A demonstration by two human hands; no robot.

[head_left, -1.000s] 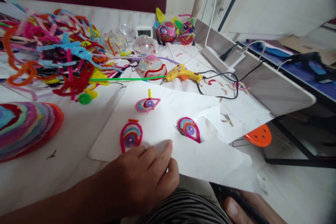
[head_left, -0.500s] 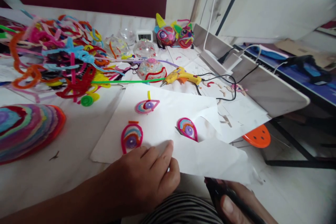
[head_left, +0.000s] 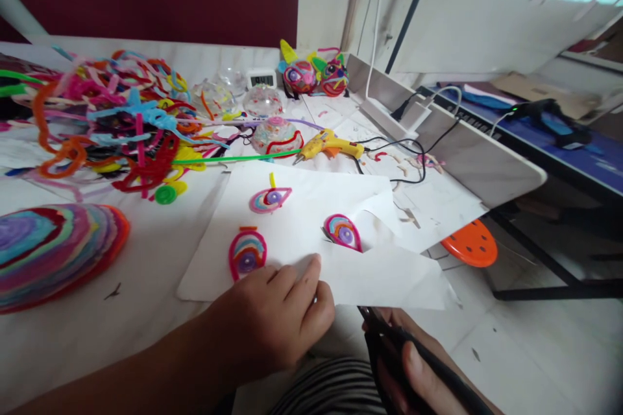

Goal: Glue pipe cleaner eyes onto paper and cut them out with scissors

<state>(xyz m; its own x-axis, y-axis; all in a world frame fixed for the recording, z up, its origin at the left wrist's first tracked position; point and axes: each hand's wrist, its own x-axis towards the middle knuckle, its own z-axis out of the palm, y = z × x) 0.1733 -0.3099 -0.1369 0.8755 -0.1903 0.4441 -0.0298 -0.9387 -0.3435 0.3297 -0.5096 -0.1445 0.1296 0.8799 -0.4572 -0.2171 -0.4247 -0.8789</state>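
A white paper sheet [head_left: 302, 240] bears three eye shapes of coloured fuzzy strips with purple centres: the upper eye [head_left: 270, 198], the left eye [head_left: 247, 253] and the right eye [head_left: 343, 233]. My left hand [head_left: 282, 311] grips the sheet's near edge, index finger stretched on top, thumb lower down. It partly covers the left eye's lower rim. My right hand [head_left: 418, 363] is closed around black-handled scissors [head_left: 384, 331], whose blades run under the paper. A dark pointed tip pokes out beside the right eye. The sheet's right side has a cut notch.
Behind the sheet lies a yellow glue gun [head_left: 328, 144] with a black cord. A heap of pipe cleaners [head_left: 131, 123] fills the left back, near clear domes [head_left: 263, 101]. A striped colourful oval piece [head_left: 63, 253] lies at left. An orange stool [head_left: 471, 243] stands beyond the right edge.
The camera view has shifted slightly. My right hand with the scissors has moved a little left and up towards the sheet. My left hand keeps its place on the paper.
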